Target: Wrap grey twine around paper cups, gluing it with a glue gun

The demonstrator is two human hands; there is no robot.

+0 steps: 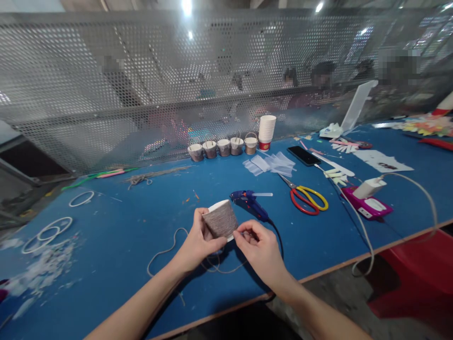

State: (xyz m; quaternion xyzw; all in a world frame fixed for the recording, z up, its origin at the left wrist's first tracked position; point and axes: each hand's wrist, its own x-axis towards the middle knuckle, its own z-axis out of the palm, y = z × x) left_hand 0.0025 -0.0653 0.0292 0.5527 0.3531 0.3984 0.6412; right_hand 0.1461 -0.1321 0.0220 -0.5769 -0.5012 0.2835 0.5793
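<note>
A paper cup (221, 220) wound with grey-brown cord lies tilted in my left hand (200, 241), whose fingers and thumb grip its side and one end. White rim shows at both ends. My right hand (258, 248) pinches at the cup's lower right edge, where the cord (226, 272) seems to meet the fingertips; the pinched bit is too small to see clearly. The loose cord trails below the hands and curls out to the left over the blue table. Just beyond the cup lies a blue glue gun (249, 202) with a clear glue stick in its back.
Scissors (307, 199), a phone (303, 155) and a magenta power strip (366, 204) lie to the right. Small cord-wrapped cups (223, 148) and a stack of paper cups (266, 132) line the perforated metal screen (159, 85). White rings (47, 233) lie left. A red stool (417, 274) stands below the table edge.
</note>
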